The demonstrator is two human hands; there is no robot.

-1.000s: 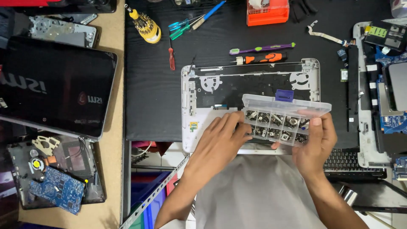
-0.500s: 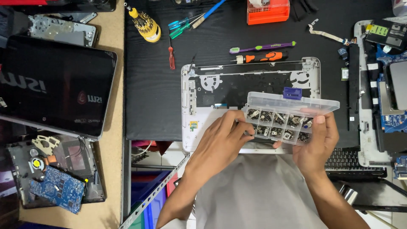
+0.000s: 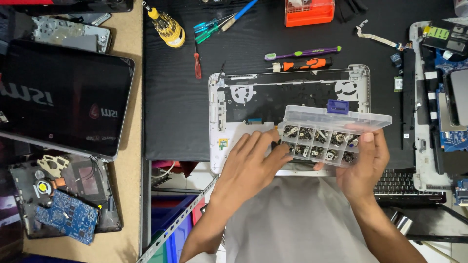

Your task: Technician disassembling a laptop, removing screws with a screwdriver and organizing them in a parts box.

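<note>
Black work mat (image 3: 175, 112) over a tan bench, crowded with parts. Nearest: clear compartmented parts box (image 3: 324, 139), lid up with a blue latch, held above an open white laptop base (image 3: 229, 141). Left hand (image 3: 251, 163) gripping the box at 9 o'clock; right hand (image 3: 363, 163) clasping it at 4 o'clock. At 12 o'clock: orange-handled tool (image 3: 304, 64), purple toothbrush (image 3: 302, 52), orange bin (image 3: 309, 12). At 9 o'clock: dark laptop lid (image 3: 63, 97).

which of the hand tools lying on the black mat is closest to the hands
The orange-and-black tool, lying just above the open laptop shell. The purple brush lies above it, and the red screwdriver and yellow driver are farther left.
</note>
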